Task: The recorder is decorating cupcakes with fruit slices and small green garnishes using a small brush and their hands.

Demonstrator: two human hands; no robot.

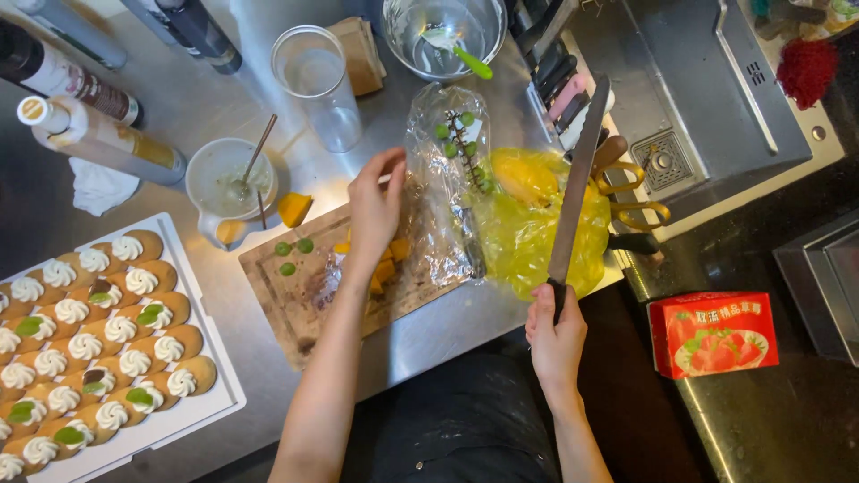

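My left hand (374, 207) reaches over a wooden cutting board (295, 304), fingers pinched at small orange fruit pieces (386, 266) lying on it. Whether a piece is between the fingers is hidden. My right hand (555, 329) grips the black handle of a long knife (577, 179), its blade pointing away from me over a yellow plastic bag (537, 224). Green grape halves (293, 250) lie on the board's far left. A clear bag with a grape stem (456, 143) lies between the board and the yellow bag.
A white tray (210, 394) of cream-topped pastries sits at the left. A small bowl with a spoon (231, 179), a clear cup (318, 85), bottles (98, 134), a metal bowl (443, 36), a sink (707, 89) and a red box (713, 333) surround the board.
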